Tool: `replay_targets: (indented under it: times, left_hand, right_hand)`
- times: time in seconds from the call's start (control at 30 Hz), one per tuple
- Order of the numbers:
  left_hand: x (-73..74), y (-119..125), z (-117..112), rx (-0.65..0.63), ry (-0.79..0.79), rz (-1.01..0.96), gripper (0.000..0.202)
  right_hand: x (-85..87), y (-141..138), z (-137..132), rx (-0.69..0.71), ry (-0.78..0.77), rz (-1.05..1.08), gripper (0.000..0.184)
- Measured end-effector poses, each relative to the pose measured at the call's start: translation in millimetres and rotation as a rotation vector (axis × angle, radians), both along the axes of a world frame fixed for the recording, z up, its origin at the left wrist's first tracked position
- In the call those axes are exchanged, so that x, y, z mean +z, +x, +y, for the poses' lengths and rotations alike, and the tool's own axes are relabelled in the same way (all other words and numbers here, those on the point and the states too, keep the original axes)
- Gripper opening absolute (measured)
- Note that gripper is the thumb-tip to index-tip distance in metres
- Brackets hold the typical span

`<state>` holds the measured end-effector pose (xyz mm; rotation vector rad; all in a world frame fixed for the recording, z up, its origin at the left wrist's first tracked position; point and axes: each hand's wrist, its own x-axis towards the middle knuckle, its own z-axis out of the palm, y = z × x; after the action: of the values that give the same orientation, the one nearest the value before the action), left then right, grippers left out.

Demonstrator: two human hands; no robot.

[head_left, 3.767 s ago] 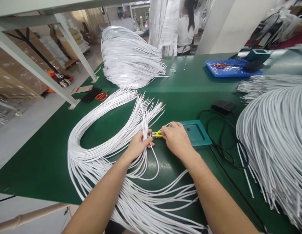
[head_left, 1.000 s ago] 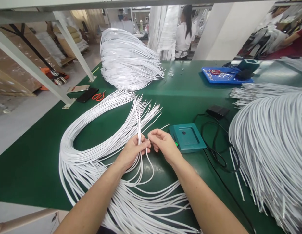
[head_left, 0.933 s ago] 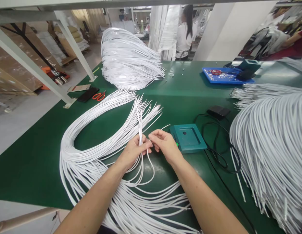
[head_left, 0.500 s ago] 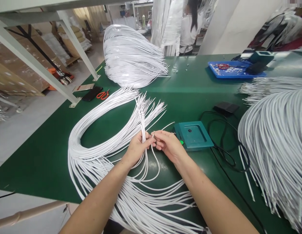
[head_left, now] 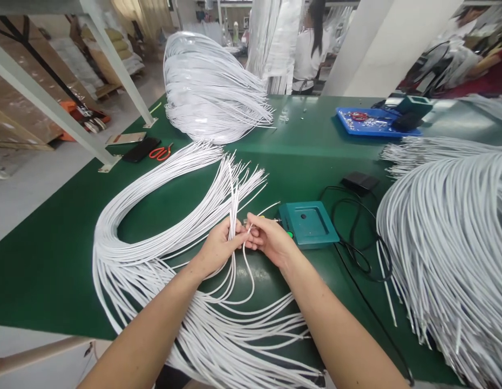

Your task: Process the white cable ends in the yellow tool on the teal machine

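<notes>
My left hand [head_left: 222,244] is closed around several white cables [head_left: 233,208] whose ends stick up above the thumb. Close against it, my right hand [head_left: 268,236] pinches the end of a single white cable [head_left: 252,275], which loops down below the fingers. What sits at that cable's tip is too small to make out. A large looped bundle of white cables [head_left: 107,237] lies on the green table under and left of my hands. Just right of my right hand stands a teal device [head_left: 310,224] with a shallow tray top and a green button.
A tall coiled cable bundle [head_left: 210,89] stands at the back, with orange-handled scissors [head_left: 161,153] and a black phone-like object [head_left: 141,150] nearby. A blue tray [head_left: 366,123] of small parts lies back right. Grey-white cables [head_left: 449,232] fill the right side. Two people are in the background.
The whole view has shifted, so the table's things appear further left. Both hands keep hold of the cables, with the right fingertips slightly changed. A second person shows at the back right.
</notes>
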<state>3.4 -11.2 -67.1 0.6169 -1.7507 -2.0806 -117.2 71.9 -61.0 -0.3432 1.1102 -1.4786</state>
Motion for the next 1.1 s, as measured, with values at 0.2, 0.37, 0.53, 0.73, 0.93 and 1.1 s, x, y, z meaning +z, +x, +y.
replay_targets:
  times: [0.2, 0.37, 0.53, 0.73, 0.93, 1.1]
  left_hand:
    - [-4.1, 0.1, -4.4, 0.035, -0.001, 0.016, 0.025]
    - [-2.9, -0.4, -4.3, 0.055, 0.024, 0.012, 0.026]
    - [-2.6, 0.0, -3.9, 0.056, 0.02, 0.033, 0.027]
    - [-2.4, 1.6, -4.5, 0.047, -0.019, 0.034, 0.025]
    - [1.0, 1.8, -5.1, 0.065, -0.016, 0.044, 0.045]
    - [0.4, 2.7, -6.2, 0.038, 0.018, 0.043, 0.053]
  right_hand:
    - [1.2, -0.8, 1.3, 0.029, -0.068, -0.035, 0.034]
    - [5.9, 2.9, 0.5, -0.086, -0.053, 0.089, 0.034]
    - [4.5, 1.5, 1.2, -0.041, -0.069, 0.059, 0.036]
    - [2.1, -1.4, 1.5, -0.003, -0.118, -0.051, 0.029]
    - [3.4, 0.9, 1.3, -0.052, -0.082, 0.068, 0.026]
    - [6.4, 5.8, 1.6, -0.165, -0.006, 0.561, 0.02]
